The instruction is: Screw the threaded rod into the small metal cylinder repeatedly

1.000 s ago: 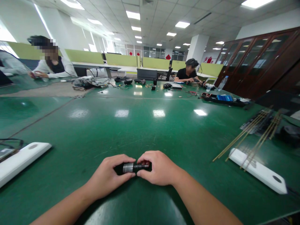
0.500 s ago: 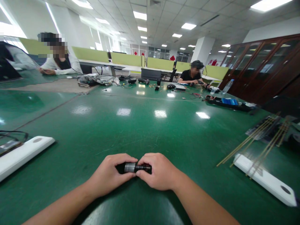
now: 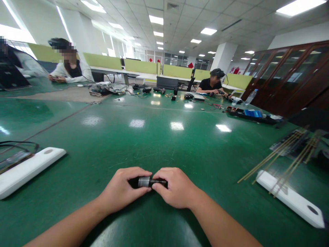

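From the head view, the only one I have, I see both hands meeting low in the middle of the frame over the green table point(image 3: 164, 144). The left hand point(image 3: 122, 190) is closed around the thicker end of a small metal cylinder point(image 3: 144, 181), its silver band showing between thumb and fingers. The right hand point(image 3: 177, 188) is curled shut on the thinner dark end of the same cylinder, which lies level, just above or resting on the table; I cannot tell which. Compared with a second ago, the hands sit in nearly the same place and the grip on both ends is unchanged; the right-hand fingers have shifted slightly over the dark end, so less of it shows. I judge this as a small turning or pressing action on the two halves, with no separation visible yet. The larger change is in the view itself: the camera has tilted and panned a little, so the white bar point(image 3: 28, 168) at the left now sits further in, and the white bar at the right point(image 3: 290, 198), with thin brass rods point(image 3: 272, 156) lying across it, has moved toward the edge. Two seated people work at the far side, well apart from these hands.
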The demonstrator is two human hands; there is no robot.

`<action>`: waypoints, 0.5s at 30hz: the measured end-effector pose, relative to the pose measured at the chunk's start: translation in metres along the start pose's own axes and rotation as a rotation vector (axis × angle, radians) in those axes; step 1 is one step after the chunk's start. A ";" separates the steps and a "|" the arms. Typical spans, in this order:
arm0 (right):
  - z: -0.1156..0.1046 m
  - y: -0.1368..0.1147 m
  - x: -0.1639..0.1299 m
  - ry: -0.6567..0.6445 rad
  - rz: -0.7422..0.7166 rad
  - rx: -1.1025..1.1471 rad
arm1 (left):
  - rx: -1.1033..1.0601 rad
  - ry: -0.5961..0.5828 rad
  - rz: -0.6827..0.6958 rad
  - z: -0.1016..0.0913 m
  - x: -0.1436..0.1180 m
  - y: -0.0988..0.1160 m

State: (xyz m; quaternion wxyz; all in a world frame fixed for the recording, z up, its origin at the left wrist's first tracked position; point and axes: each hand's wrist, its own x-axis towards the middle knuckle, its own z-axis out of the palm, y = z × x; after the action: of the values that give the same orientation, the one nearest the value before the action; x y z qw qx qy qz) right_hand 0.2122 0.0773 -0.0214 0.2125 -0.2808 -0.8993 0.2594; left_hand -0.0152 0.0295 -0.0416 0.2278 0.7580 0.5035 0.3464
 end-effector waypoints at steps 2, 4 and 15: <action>0.000 0.000 0.000 0.002 -0.004 -0.005 | 0.005 0.004 -0.002 0.000 0.000 0.000; -0.001 0.000 -0.001 0.002 -0.009 -0.006 | 0.006 0.005 -0.003 0.001 0.000 -0.001; -0.004 0.001 -0.001 -0.008 -0.027 -0.047 | 0.012 0.026 0.011 -0.003 -0.001 -0.003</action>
State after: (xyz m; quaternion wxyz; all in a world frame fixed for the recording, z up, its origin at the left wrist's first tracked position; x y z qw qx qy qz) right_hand 0.2157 0.0786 -0.0188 0.2055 -0.2726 -0.9097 0.2365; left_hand -0.0196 0.0296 -0.0413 0.2147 0.7577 0.5042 0.3543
